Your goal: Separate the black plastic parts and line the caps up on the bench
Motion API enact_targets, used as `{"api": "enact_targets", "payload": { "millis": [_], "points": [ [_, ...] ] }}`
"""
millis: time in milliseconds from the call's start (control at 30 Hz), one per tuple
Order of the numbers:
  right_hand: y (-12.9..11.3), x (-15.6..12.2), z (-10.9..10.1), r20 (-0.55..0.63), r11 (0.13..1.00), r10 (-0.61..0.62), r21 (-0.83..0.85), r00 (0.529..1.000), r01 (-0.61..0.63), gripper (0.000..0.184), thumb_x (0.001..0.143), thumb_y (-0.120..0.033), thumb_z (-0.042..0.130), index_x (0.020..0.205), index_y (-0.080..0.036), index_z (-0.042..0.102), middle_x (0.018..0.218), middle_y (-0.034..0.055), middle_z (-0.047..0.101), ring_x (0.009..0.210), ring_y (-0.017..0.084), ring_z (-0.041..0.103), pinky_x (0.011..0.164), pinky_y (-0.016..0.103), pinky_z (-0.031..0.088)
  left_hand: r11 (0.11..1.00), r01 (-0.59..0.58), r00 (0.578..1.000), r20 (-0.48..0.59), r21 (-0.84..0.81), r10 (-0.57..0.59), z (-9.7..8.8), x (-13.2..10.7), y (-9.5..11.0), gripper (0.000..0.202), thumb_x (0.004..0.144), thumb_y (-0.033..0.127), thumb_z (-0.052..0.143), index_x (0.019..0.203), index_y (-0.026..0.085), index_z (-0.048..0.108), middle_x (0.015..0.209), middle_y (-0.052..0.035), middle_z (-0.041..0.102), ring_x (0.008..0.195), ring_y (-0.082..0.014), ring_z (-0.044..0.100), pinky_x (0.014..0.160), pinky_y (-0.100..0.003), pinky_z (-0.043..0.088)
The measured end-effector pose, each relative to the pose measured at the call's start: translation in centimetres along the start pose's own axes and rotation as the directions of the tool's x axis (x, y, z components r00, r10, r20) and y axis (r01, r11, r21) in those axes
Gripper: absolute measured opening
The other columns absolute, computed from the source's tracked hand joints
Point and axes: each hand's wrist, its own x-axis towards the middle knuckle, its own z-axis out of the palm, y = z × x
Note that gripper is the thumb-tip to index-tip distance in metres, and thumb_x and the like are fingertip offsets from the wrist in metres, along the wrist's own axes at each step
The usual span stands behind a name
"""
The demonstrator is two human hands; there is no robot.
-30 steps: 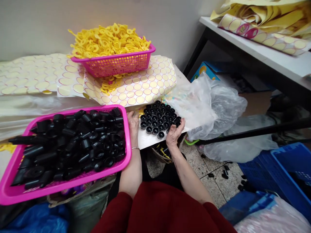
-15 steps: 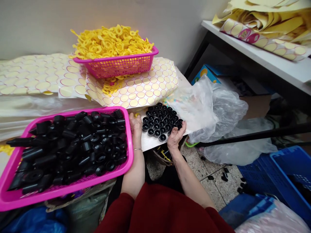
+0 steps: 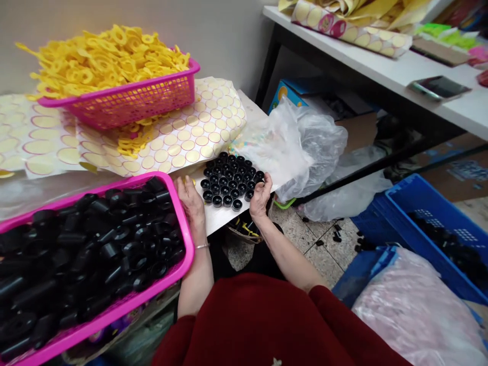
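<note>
Right hand (image 3: 261,197) is cupping the near right side of a tight cluster of round, glossy black plastic cups (image 3: 232,184), its thumb and fingers standing apart and curving along the outermost ones, with no single cup appearing pinched. On the opposite side, the left hand (image 3: 192,206) is lying with its fingers extended and loosely spread, between the cluster and the bright pink plastic basket (image 3: 187,249) of black parts. The cups are standing near the close edge of the white worktop (image 3: 217,218), just short of the cream-and-white sheets of round labels (image 3: 190,142) and beside the crumpled clear plastic bag (image 3: 290,147) on its right. Judging by the hands, the step in hand is bracing or evening up the group; the next move seems to call for light, level pressure from both sides, so that none is tipping over the close edge. The cups are pointing their recessed ends upward, each axis running vertical; being squat, they are showing no strong long axis, and the cluster is looking about as broad as deep.
</note>
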Motion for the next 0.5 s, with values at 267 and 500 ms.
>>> {"api": "enact_targets", "payload": {
  "millis": [267,500],
  "points": [
    [-0.3,1.6,-0.4,0.082,0.996,0.087,0.022,0.993,-0.089,0.093,0.084,-0.081,0.022,0.138,-0.008,0.042,0.141,0.0232,0.048,0.135,0.030,0.045,0.114,0.050,0.032,0.834,-0.323,0.944,0.216,0.448,0.249,-0.4,-9.4,1.4,0.114,0.067,0.080,0.060,0.145,0.001,0.036,0.153,-0.0348,0.025,0.146,-0.0476,0.012,0.113,-0.065,0.021],
    [-1.3,1.3,1.5,0.105,1.000,0.028,-0.009,0.994,-0.027,0.080,0.091,-0.073,0.022,0.135,-0.010,0.045,0.140,0.0215,0.050,0.135,0.028,0.044,0.114,0.049,0.033,0.755,-0.332,0.926,0.348,0.566,0.147,1.2,-9.0,1.5,0.110,0.076,0.078,0.051,0.150,0.000,0.028,0.155,-0.0364,0.017,0.145,-0.0503,0.011,0.108,-0.068,0.027]
  ]
}}
